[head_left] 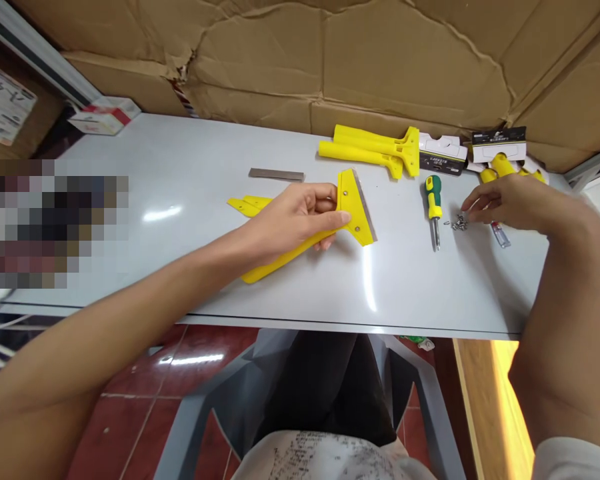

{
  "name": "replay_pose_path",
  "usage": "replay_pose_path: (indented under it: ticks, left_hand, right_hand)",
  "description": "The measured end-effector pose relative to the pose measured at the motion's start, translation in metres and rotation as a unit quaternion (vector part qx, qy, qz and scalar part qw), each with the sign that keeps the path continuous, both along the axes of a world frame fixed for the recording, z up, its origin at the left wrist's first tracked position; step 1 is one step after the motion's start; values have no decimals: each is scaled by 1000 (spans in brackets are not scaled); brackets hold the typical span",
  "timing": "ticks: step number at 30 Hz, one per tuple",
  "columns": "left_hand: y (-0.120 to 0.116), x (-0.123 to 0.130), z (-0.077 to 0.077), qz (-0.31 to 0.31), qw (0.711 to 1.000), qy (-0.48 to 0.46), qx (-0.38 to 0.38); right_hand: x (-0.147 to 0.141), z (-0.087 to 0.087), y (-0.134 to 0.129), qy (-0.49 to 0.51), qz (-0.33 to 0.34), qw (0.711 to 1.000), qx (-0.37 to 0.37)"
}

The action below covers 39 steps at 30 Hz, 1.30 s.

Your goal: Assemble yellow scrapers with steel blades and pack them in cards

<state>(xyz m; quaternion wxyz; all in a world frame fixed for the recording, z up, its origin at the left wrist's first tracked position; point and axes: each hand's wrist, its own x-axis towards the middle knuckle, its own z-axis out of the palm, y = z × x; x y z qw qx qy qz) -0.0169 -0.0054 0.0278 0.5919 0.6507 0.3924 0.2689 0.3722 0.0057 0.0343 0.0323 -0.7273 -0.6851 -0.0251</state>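
Note:
My left hand (305,220) is wrapped round a yellow scraper (356,210) near its head, which has a metal blade along the right edge and two screws in it. At the right, my right hand (500,200) hovers with its bent fingertips at a small pile of screws (460,223); whether it holds one is too small to tell. Left of the pile lies a green and yellow screwdriver (433,203), its shaft towards me. A loose grey blade (277,175) lies behind my left hand, and yellow plates (249,205) lie partly hidden by it.
Yellow scraper handles (365,147) lie at the back of the white table (180,267), beside black-and-white packages (443,153). More yellow parts (503,165) are behind my right hand. A red-and-white box (105,115) stands at the back left. Cardboard (260,60) lines the back.

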Motion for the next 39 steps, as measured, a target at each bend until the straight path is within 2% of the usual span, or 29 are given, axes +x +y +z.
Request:
replay_pose_path:
  ticks: [5,9,11,12,15,18,20,22,23,26,28,33,36,39]
  left_hand:
    - [1,-1,-3,-17,999,-26,-13]
    - [3,-1,-7,-18,999,-36,-18]
    - [3,0,-7,-9,999,-31,-16]
    - [3,0,-7,-6,1000,-27,-14]
    - [3,1,-7,0,1000,-12,-8]
    - [4,1,-7,-3,1000,-3,-10]
    - [5,1,-8,-1,1000,1,-11]
    - [5,1,-8,1,1000,8,-7]
    - [5,1,-8,3,1000,12,-6]
    - [4,2,-6,13,1000,23,-9]
    - [3,3,-4,16,999,25,-14]
    - [1,5,-5,6,1000,11,-25]
    - [-1,6,-5,5,999,1,-38]
    - [-3,7,-4,5,999,-8,-48]
  right_hand:
    - [12,-13,17,-5,21,999,-31]
    - [1,-14,37,-6,-11,988,-154]
    - [-8,-9,36,3,-13,985,-173]
    - [-13,-5,34,13,-11,987,-161]
    - [-23,6,24,34,-74,991,-110]
    - [-30,13,15,107,-82,991,24]
    - [-40,14,10,204,-26,970,133]
    - [-58,11,4,318,77,926,188]
    - [-69,8,1,364,122,905,182]
    - [-105,-3,-11,452,192,858,153]
    - [-124,-11,-18,465,243,839,147]
    - [-144,-27,-25,416,362,823,136]
    - [-149,-35,-25,391,396,818,143]
    - [-153,-40,-26,360,408,819,182]
